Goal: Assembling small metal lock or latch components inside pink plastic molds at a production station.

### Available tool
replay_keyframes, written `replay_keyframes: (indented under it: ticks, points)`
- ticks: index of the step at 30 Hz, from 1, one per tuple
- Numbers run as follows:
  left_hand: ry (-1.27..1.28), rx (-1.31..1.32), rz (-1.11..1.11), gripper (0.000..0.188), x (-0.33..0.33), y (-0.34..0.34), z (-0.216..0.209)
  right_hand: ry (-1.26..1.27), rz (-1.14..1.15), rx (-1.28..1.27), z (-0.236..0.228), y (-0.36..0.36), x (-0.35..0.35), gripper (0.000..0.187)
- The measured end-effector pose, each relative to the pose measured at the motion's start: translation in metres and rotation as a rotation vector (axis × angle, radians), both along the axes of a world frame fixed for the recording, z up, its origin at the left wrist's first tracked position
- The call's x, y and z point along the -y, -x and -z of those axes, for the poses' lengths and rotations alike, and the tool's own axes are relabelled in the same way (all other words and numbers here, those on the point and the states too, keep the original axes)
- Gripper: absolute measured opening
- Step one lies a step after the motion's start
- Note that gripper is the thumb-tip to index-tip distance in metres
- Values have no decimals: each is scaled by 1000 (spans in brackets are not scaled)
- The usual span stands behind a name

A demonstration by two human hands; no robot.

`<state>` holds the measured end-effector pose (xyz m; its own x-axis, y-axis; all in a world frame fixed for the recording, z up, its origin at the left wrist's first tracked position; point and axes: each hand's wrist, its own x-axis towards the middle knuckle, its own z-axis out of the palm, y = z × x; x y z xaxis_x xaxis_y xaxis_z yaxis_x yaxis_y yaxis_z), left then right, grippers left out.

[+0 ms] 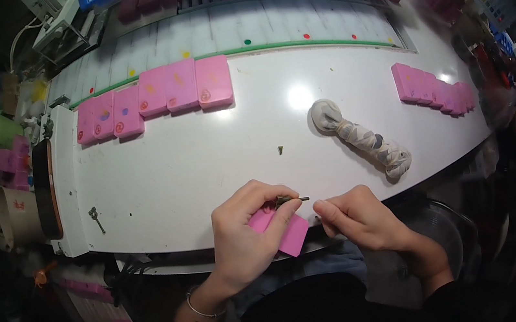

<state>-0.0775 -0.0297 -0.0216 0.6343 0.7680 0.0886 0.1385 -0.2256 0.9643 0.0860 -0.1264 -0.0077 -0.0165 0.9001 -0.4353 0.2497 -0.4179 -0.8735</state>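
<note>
Near the front edge of the white table my left hand [246, 233] is closed around a pink block [293, 237], which tilts down to the right. Thumb and forefinger of the same hand also pinch a small dark brass-coloured metal piece [284, 200], whose thin rod points right. Just right of it, apart from the block, my right hand [362, 217] is closed with thumb and forefinger pressed together. A tiny dark bit shows at those fingertips, too small to name. Beyond the hands, a small brass-coloured screw-like piece [281, 150] lies on the table.
A cloth-wrapped, dumbbell-shaped tool [366, 139] lies right of centre. Pink blocks [214, 82] stand in a row at back left, with more pink blocks [431, 90] at right. A key-shaped metal piece [96, 220] lies at left. Behind runs a green-edged slatted strip [231, 52].
</note>
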Motion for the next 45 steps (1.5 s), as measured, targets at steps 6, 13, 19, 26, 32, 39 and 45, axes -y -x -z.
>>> replay_keyframes:
  ticks: [6,13,19,26,32,39,45]
  points:
    - [139,66,-26,7,-10,3,-11,-293,261,-122,-21,13,-28,12]
    - [352,319,-172,36,-33,23,-4,-839,258,-212,-117,19,-186,12]
    - [776,598,-358,70,-31,24,14,-874,-6,98,-88,38,-153,13]
    - [819,440,33,72,-17,-2,1,-706,-81,224,-59,16,-71,27]
    - [912,413,83,64,-26,-30,8,-557,-40,955,-12,-55,-20,56]
    - [836,395,28,65,-22,-34,19,-688,-54,800,-27,-30,-11,59]
    - [632,347,-113,63,-15,-45,16,-888,-171,1070,-13,-6,-11,53]
